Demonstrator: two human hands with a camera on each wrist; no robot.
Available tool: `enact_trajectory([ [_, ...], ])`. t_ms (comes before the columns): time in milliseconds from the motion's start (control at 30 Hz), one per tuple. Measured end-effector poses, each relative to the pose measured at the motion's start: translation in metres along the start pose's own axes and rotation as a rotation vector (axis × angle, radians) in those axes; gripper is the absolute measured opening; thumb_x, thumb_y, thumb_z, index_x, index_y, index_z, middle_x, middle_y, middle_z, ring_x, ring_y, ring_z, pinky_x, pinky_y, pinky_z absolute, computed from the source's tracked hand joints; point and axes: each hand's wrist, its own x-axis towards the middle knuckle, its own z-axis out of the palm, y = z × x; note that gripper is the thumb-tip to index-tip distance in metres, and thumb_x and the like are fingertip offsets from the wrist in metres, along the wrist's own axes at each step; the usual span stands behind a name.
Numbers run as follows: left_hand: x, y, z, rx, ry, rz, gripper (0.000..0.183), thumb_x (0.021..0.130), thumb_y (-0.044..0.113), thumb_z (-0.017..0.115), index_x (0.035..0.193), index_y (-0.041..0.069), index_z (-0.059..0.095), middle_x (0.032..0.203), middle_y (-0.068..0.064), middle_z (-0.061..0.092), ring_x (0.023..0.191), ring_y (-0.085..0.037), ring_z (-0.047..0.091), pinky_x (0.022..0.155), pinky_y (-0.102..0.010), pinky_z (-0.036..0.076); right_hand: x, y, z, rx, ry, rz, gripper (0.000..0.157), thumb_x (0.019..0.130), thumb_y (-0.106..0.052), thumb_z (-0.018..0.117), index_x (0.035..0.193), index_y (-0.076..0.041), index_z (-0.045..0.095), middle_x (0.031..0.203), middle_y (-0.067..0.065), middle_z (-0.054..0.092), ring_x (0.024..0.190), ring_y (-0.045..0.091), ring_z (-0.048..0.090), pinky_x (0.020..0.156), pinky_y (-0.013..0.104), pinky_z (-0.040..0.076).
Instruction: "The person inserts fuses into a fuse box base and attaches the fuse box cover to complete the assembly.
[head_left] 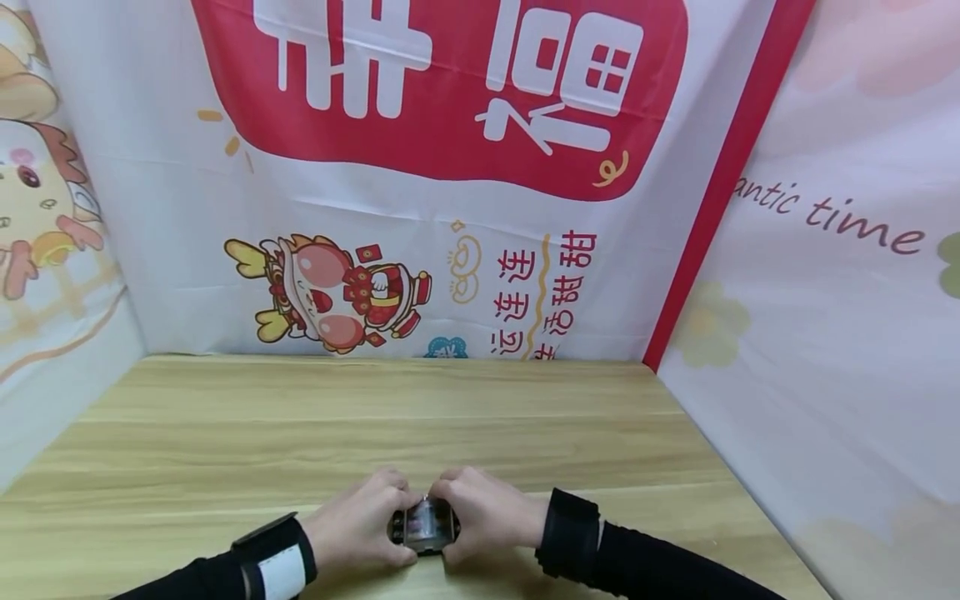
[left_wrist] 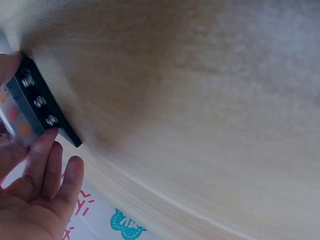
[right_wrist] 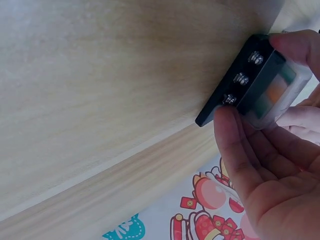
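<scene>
Between my two hands, low in the head view, is a small black device with a clear cover [head_left: 429, 523]. My left hand [head_left: 362, 522] pinches its left end between thumb and fingers. On the opposite end, my right hand [head_left: 491, 517] does the same. The left wrist view shows a row of three metal screw terminals [left_wrist: 39, 101] on the black base, with the left thumb at one corner. A matching row of screws [right_wrist: 241, 78] shows in the right wrist view, beside the clear cover [right_wrist: 274, 95] with green and orange parts inside.
The device is close over a light wood-grain table [head_left: 405, 417]. A printed white and red cloth [head_left: 450, 200] hangs behind the table's far edge. More printed cloth stands along the left side [head_left: 67, 358] and the right side [head_left: 810, 333].
</scene>
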Motion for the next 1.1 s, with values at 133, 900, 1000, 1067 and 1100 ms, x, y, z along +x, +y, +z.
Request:
enact_trajectory([
  [133, 0.003, 0.001, -0.001, 0.025, 0.009, -0.006, 0.062, 0.071, 0.046, 0.076, 0.120, 0.010, 0.065, 0.091, 0.011, 0.047, 0.084, -0.007, 0.043, 0.067, -0.023, 0.040, 0.000, 0.004, -0.001, 0.018, 0.029, -0.026, 0.044, 0.061, -0.023, 0.080, 0.100, -0.010, 0.062, 0.090, -0.010, 0.057, 0.076, -0.004, 0.050, 0.064, 0.009, 0.037],
  [900, 0.010, -0.005, -0.001, 0.028, 0.001, 0.102, 0.056, 0.066, 0.042, 0.080, 0.114, 0.015, 0.068, 0.088, 0.013, 0.049, 0.086, -0.008, 0.047, 0.069, -0.021, 0.041, -0.006, 0.007, 0.005, 0.063, 0.083, -0.018, 0.045, 0.060, -0.024, 0.082, 0.098, -0.010, 0.064, 0.088, -0.011, 0.057, 0.075, -0.003, 0.052, 0.063, 0.008, 0.037],
  [1000, 0.010, -0.005, -0.001, 0.042, 0.001, 0.092, 0.056, 0.065, 0.042, 0.080, 0.112, 0.015, 0.069, 0.088, 0.013, 0.048, 0.085, -0.007, 0.046, 0.068, -0.021, 0.041, -0.004, 0.006, 0.004, 0.057, 0.086, -0.027, 0.045, 0.060, -0.024, 0.082, 0.098, -0.010, 0.064, 0.088, -0.011, 0.057, 0.075, -0.004, 0.051, 0.063, 0.008, 0.037],
  [1067, 0.009, -0.005, -0.002, 0.046, -0.006, 0.082, 0.053, 0.065, 0.042, 0.081, 0.109, 0.016, 0.069, 0.087, 0.013, 0.048, 0.084, -0.008, 0.046, 0.068, -0.022, 0.040, -0.003, 0.005, 0.004, 0.050, 0.080, -0.035, 0.045, 0.060, -0.024, 0.082, 0.098, -0.010, 0.064, 0.088, -0.012, 0.056, 0.075, -0.004, 0.051, 0.063, 0.008, 0.037],
  [1100, 0.009, -0.005, -0.002, 0.052, -0.009, 0.080, 0.052, 0.064, 0.042, 0.081, 0.108, 0.016, 0.070, 0.086, 0.013, 0.047, 0.083, -0.008, 0.045, 0.067, -0.022, 0.040, -0.003, 0.005, 0.004, 0.049, 0.078, -0.038, 0.044, 0.060, -0.024, 0.081, 0.098, -0.010, 0.064, 0.088, -0.012, 0.056, 0.075, -0.004, 0.051, 0.063, 0.008, 0.037],
])
